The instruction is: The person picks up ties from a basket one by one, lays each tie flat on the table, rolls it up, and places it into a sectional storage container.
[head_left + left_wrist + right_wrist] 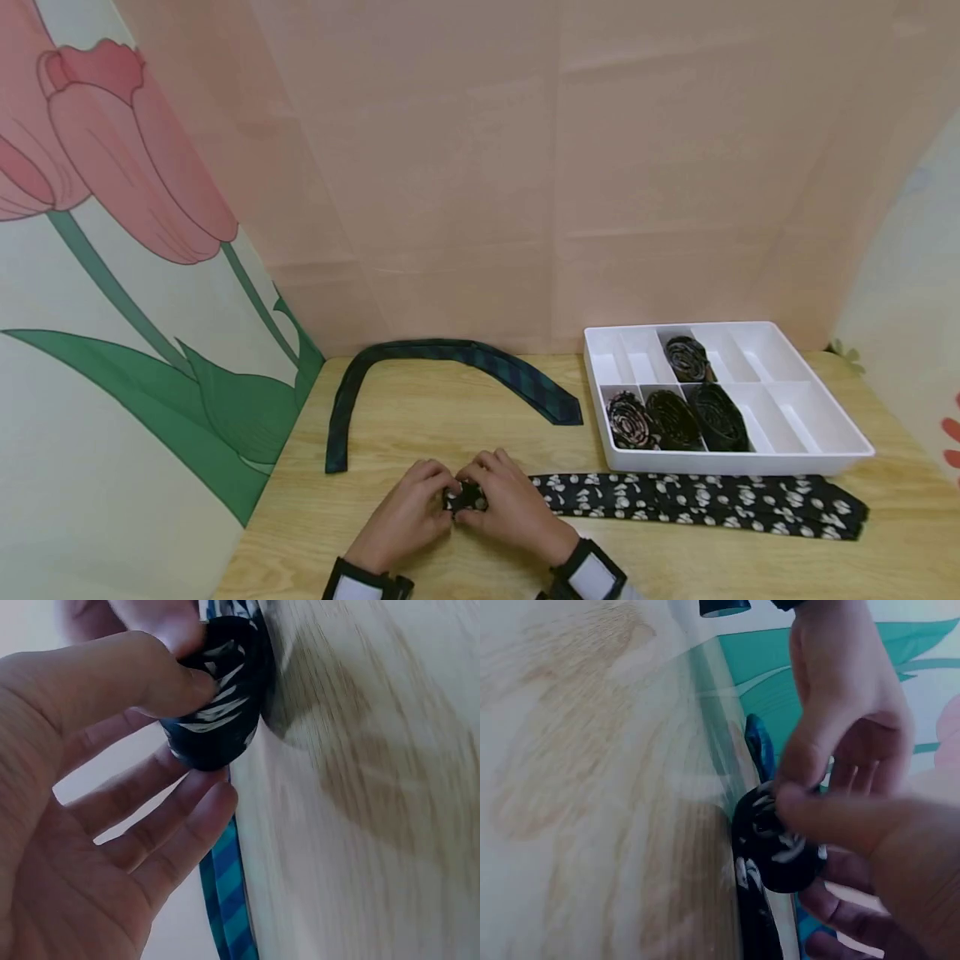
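A black necktie with a white print stretches along the front of the table, its left end wound into a small roll. My left hand pinches the roll from the left, thumb on its near face and fingers behind. From the other side my right hand grips the same roll, thumb across its coil. In the head view the hands cover much of the roll. The flat wide end of the tie lies off to the right, below the tray.
A white divided tray stands at the right, with several rolled dark ties in its left compartments. Behind my hands a dark green and navy striped tie lies in an arc. A pinkish cloth backdrop rises at the table's back edge.
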`<state>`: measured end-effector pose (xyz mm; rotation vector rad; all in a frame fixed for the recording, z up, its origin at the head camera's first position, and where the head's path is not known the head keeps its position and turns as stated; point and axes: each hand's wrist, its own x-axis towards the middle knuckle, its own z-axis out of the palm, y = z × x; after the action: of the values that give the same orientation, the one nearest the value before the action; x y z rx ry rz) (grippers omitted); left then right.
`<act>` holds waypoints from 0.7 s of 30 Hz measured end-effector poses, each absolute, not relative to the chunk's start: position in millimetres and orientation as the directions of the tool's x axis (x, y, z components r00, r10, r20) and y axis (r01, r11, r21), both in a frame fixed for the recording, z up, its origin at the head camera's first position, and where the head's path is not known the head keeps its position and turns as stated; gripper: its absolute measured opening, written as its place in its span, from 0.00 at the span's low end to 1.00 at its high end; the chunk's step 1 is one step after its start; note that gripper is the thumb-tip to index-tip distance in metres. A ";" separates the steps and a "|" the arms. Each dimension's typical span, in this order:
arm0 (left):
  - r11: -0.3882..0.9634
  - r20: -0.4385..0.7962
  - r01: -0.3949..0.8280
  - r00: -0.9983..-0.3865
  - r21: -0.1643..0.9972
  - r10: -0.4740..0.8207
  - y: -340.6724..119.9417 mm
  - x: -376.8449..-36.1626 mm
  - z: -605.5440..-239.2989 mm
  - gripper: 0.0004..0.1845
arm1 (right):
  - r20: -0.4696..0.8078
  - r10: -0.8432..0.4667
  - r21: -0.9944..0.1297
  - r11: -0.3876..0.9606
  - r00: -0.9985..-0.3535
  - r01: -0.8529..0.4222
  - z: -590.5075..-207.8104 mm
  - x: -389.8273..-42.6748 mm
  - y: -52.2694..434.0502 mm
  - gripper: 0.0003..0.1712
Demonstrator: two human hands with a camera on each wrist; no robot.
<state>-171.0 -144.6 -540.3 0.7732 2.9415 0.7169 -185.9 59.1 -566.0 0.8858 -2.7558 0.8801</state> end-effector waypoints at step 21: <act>0.783 0.040 0.459 -0.871 0.420 0.489 -128.9 -171.0 -546.6 0.17 | 0.188 -0.516 -0.498 0.684 -0.836 -0.534 -563.0 -183.3 78.4 0.26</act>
<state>-171.0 -128.9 -546.6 0.7721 2.8989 0.6552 -183.3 78.4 -563.0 0.8896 -2.8527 0.8592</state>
